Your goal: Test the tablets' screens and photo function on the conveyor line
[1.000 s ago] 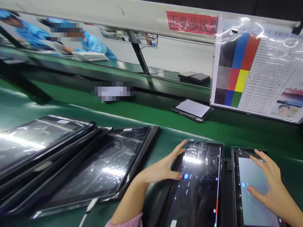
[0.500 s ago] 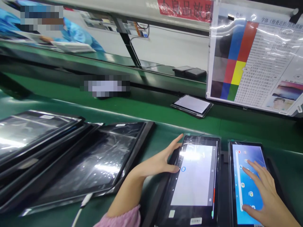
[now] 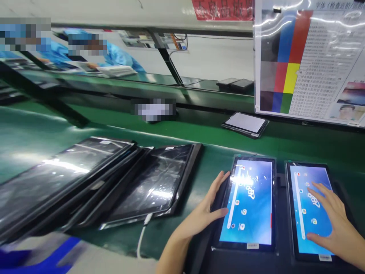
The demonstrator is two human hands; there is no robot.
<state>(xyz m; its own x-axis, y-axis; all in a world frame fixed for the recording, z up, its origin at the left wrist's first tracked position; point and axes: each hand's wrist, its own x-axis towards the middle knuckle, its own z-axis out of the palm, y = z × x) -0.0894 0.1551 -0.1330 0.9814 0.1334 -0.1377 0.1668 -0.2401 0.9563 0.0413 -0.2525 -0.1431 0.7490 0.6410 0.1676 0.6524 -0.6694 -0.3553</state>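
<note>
Two tablets lie side by side before me, each lit with a blue home screen of app icons. At the left tablet (image 3: 253, 213), my left hand (image 3: 207, 209) rests along the left edge, thumb reaching onto the screen's border and fingers apart. Over the right tablet (image 3: 302, 236), my right hand (image 3: 332, 220) hovers or touches with spread fingers; contact with the glass is unclear. Neither hand grips anything. Both tablets have a small white label at the bottom edge, and a dark tray (image 3: 239, 262) shows beneath them.
Several dark tablets (image 3: 142, 182) lean in overlapping rows at left, one with a white cable (image 3: 142, 236). Another tablet (image 3: 246, 123) with a white screen lies on the green bench behind. A test chart (image 3: 319, 57) hangs at right. People in blue (image 3: 122, 57) work beyond.
The left tablet's screen went from a mostly white camera-like display to the blue home screen. My view has shifted, and a blurred grey-and-blue shape has entered at lower left. Both hands remain by the tablets.
</note>
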